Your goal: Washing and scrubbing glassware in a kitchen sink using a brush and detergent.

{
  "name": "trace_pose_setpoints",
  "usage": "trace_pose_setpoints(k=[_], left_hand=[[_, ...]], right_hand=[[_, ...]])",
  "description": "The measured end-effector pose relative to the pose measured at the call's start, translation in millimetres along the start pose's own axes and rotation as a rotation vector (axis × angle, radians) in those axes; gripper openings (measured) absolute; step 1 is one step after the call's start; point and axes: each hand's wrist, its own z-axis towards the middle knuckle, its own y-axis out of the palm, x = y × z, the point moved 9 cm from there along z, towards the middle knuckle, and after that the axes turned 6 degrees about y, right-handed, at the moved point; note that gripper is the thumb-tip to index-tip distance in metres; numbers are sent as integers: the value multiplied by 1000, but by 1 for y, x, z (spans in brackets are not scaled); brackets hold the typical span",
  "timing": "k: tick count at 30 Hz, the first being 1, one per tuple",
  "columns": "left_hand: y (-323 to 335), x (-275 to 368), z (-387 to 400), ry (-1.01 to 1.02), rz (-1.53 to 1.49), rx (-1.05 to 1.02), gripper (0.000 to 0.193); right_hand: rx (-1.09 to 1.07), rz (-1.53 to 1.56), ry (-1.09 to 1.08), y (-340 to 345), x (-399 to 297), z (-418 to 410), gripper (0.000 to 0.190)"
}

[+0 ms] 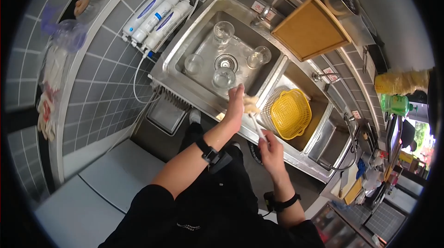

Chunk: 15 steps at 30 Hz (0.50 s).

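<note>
My right hand (271, 151) grips the white handle (257, 128) of a cleaning brush over the sink's front edge. The brush's beige, sponge-like head (251, 104) is beside my left hand (236, 107). That hand is raised edge-on and most of its fingers are hidden, so its grip does not show. Just past it, a clear glass (223, 78) stands in the large steel sink basin (208, 12). Around the drain (225, 63) are three more clear glasses, one at the back (223, 32), one at left (193, 64) and one tilted at right (258, 57).
A yellow plastic basket (290, 114) sits in the middle basin; a hose tap (350, 118) serves the small right basin. A wooden board (311, 28) leans behind the sink. White water filter cartridges (156, 17) hang on the left wall. A green pump bottle (395, 104) is at right.
</note>
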Motion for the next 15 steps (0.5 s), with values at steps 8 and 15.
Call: trace_pose_setpoints(k=[8, 15], left_hand=[[-50, -22, 49, -353, -276, 222, 26], [-95, -68, 127, 15, -77, 455, 72]], right_hand=[[155, -331, -178, 1, -111, 79, 27], [211, -327, -78, -17, -112, 100, 27]])
